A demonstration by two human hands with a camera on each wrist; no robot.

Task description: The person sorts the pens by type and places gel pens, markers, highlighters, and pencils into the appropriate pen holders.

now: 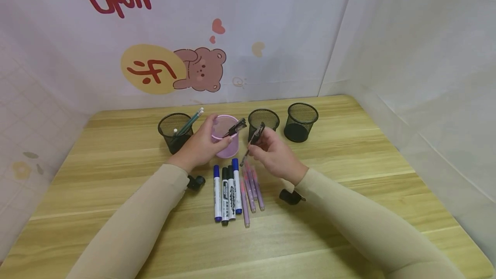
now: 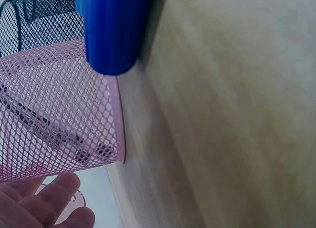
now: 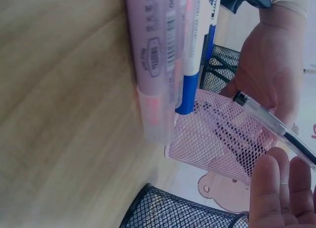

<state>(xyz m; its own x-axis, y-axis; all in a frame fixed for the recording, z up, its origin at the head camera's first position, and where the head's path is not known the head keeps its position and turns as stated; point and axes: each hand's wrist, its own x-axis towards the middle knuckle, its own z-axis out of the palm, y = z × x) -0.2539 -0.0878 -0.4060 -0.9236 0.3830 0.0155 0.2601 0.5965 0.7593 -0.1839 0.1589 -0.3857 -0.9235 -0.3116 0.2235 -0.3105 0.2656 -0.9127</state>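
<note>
Your right hand (image 1: 276,154) pinches a dark-ended pen (image 1: 257,134) between thumb and fingers, just right of the pink mesh cup (image 1: 226,152) and before a black mesh cup (image 1: 267,117). The pen's long axis is tilted: its dark end points up, away and slightly right, while the clear barrel slants down toward you and left, above the purple highlighters (image 1: 253,186). Your left hand (image 1: 200,144) grips the pink mesh cup, where other pens (image 1: 236,128) lean rightward past the rim.
</note>
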